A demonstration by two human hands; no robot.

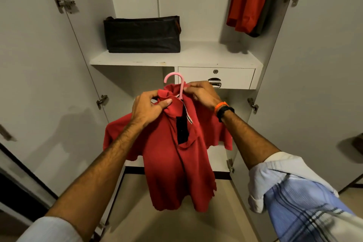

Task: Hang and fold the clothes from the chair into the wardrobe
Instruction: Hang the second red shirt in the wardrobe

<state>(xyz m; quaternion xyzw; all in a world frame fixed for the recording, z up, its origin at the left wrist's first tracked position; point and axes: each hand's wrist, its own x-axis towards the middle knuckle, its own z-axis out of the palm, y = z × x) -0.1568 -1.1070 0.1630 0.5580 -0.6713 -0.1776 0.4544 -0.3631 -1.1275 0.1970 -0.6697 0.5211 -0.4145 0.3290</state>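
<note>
A red polo shirt with a dark placket hangs on a pink hanger, held up in front of the open wardrobe. My left hand pinches the left side of the collar. My right hand grips the right side of the collar at the hanger's neck. Only the hanger's hook and stem show above the collar; its shoulders are hidden inside the shirt.
Red and dark garments hang at the wardrobe's upper right. A dark fabric box sits on the white shelf. Below the shelf is a drawer with a metal handle. Both wardrobe doors stand open at the sides.
</note>
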